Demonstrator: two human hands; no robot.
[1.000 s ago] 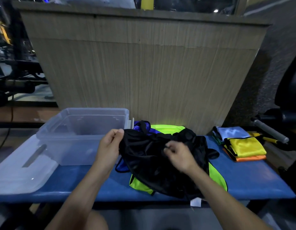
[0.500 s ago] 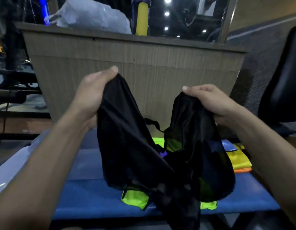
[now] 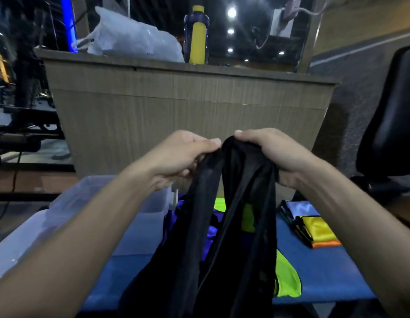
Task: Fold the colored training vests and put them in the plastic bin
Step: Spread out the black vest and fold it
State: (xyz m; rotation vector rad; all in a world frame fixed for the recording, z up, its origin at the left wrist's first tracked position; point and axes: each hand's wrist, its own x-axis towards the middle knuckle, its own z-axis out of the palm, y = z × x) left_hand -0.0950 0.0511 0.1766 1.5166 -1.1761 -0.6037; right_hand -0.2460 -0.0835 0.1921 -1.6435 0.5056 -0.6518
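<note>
Both forearms reach forward and upward, bare, converging toward the middle. The left hand [image 3: 183, 154] and right hand [image 3: 271, 152] are raised side by side with their thumbs nearly touching, each with fingers curled round the top of the black vest [image 3: 227, 226] hanging beneath them.

The black vest [image 3: 224, 226] is thin cloth with a faint sheen; it drapes in soft folds. The neon-yellow vest [image 3: 286, 278] beneath it is smooth synthetic cloth, slightly glossy. The folded vests [image 3: 314, 228] at the right show the same smooth fabric, with dark trim at the edges. The plastic bin [image 3: 103, 203] is translucent, frosted plastic with a smooth wall. The counter [image 3: 325, 271] has a matt blue covering, possibly padded vinyl. The panel [image 3: 176, 106] behind it has a matt wood-grain finish with fine vertical lines. The bag [image 3: 135, 40] on top is thin, crinkled, glossy plastic film. The bottle [image 3: 197, 35] is smooth plastic.
</note>
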